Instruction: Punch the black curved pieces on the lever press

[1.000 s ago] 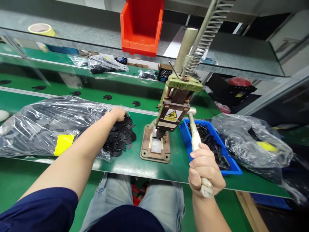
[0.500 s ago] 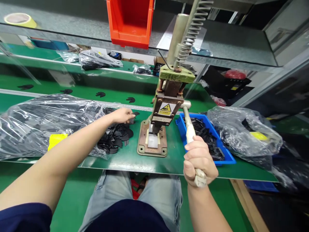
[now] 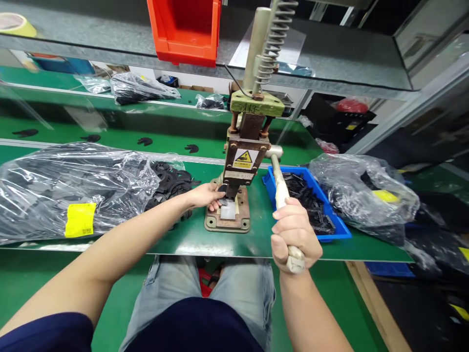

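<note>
My left hand (image 3: 206, 196) pinches a small black plastic part (image 3: 222, 188) at the left side of the hand press (image 3: 240, 159), just under its ram. The part's far end is hidden by the press head. Below it, a pale plate (image 3: 227, 210) lies on the rusty press base (image 3: 238, 226). My right hand (image 3: 296, 234) is wrapped round the taped press lever (image 3: 281, 190), which slants down toward me. Behind my left wrist lies a heap of curved black parts (image 3: 170, 182), spilling from a clear plastic bag (image 3: 117, 171).
Right of the press stands a blue tray (image 3: 342, 230) of black pieces, with another plastic bag (image 3: 395, 215) beside it. A red bin (image 3: 186, 54) sits on the grey shelf (image 3: 340, 58) above. Several black parts (image 3: 191, 148) lie in a row on the green surface behind.
My left hand has moved right from the heap to the press, carrying a black part. My right hand stays on the lever. The whole view has shifted slightly.
</note>
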The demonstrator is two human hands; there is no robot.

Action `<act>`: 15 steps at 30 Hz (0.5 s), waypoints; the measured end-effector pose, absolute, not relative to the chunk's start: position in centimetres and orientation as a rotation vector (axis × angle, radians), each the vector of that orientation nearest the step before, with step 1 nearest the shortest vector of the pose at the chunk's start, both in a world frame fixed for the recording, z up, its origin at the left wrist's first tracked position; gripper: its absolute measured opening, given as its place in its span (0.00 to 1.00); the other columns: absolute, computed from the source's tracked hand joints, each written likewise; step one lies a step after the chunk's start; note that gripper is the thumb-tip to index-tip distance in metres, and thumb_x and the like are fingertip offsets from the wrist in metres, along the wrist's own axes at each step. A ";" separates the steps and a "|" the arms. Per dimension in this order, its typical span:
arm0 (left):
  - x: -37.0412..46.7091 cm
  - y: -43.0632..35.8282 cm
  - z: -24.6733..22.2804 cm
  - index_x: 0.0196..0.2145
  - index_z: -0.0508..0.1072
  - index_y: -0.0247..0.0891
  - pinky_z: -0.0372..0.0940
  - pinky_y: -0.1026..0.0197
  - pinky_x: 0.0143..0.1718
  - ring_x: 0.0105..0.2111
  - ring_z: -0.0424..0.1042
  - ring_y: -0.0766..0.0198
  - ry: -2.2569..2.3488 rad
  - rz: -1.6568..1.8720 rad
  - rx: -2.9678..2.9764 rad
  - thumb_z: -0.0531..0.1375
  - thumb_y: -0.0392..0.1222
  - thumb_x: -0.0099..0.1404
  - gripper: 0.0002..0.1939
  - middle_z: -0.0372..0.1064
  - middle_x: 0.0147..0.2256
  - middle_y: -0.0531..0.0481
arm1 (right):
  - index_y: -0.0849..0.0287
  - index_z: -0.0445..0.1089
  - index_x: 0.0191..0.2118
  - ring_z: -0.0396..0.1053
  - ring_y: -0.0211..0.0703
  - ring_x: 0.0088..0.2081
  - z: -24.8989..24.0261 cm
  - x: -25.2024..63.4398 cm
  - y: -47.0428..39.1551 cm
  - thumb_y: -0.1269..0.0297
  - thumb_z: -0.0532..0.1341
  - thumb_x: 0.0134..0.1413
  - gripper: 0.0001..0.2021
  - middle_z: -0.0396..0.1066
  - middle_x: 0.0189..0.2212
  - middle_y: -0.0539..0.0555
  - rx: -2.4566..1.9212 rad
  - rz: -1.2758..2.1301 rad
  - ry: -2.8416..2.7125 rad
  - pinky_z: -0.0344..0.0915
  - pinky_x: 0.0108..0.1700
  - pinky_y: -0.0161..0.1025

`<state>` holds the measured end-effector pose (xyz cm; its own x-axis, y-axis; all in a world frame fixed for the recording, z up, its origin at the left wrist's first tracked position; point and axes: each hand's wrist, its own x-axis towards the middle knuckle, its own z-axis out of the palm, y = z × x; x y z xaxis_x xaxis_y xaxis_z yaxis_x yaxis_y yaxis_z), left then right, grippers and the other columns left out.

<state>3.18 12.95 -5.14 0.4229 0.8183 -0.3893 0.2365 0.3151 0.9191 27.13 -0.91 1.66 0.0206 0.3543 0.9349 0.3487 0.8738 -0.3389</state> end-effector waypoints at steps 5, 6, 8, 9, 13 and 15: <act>3.0 12.8 -5.1 0.35 0.67 0.37 0.67 0.70 0.18 0.18 0.73 0.67 1.109 0.470 1.234 0.67 0.44 0.71 0.13 0.74 0.22 0.50 | 0.53 0.68 0.26 0.75 0.45 0.35 1.4 27.3 -0.9 0.66 0.65 0.57 0.10 0.70 0.24 0.46 -0.580 0.004 -1.580 0.71 0.58 0.65; 3.1 12.9 -5.1 0.35 0.67 0.37 0.67 0.70 0.18 0.17 0.73 0.68 1.113 0.461 1.241 0.66 0.43 0.71 0.12 0.74 0.21 0.50 | 0.54 0.68 0.26 0.75 0.45 0.35 1.4 27.3 -0.9 0.66 0.65 0.58 0.10 0.70 0.24 0.46 -0.581 0.003 -1.574 0.71 0.57 0.65; 3.3 13.0 -5.1 0.37 0.68 0.37 0.66 0.70 0.18 0.16 0.72 0.68 1.136 0.433 1.258 0.65 0.43 0.72 0.11 0.73 0.21 0.52 | 0.54 0.67 0.25 0.75 0.44 0.35 1.4 27.2 -0.8 0.65 0.65 0.58 0.11 0.70 0.23 0.46 -0.579 0.002 -1.563 0.71 0.57 0.64; 3.5 13.1 -4.9 0.37 0.69 0.37 0.66 0.70 0.18 0.16 0.72 0.68 1.155 0.410 1.268 0.65 0.43 0.72 0.10 0.73 0.20 0.52 | 0.54 0.67 0.25 0.74 0.44 0.35 1.4 27.1 -0.8 0.65 0.65 0.58 0.11 0.70 0.23 0.46 -0.578 0.002 -1.557 0.71 0.57 0.64; 4.3 13.7 -4.2 0.41 0.72 0.37 0.64 0.70 0.18 0.16 0.72 0.66 1.307 0.301 1.310 0.67 0.44 0.70 0.09 0.72 0.19 0.53 | 0.54 0.67 0.25 0.74 0.43 0.34 1.4 26.9 -0.8 0.64 0.65 0.59 0.12 0.70 0.23 0.45 -0.579 0.004 -1.541 0.72 0.57 0.63; 4.6 14.0 -3.8 0.42 0.73 0.37 0.63 0.70 0.18 0.15 0.71 0.67 1.358 0.251 1.310 0.68 0.45 0.69 0.11 0.72 0.19 0.53 | 0.54 0.67 0.25 0.74 0.43 0.34 1.5 26.9 -0.9 0.65 0.65 0.58 0.11 0.70 0.23 0.45 -0.583 0.005 -1.539 0.72 0.57 0.63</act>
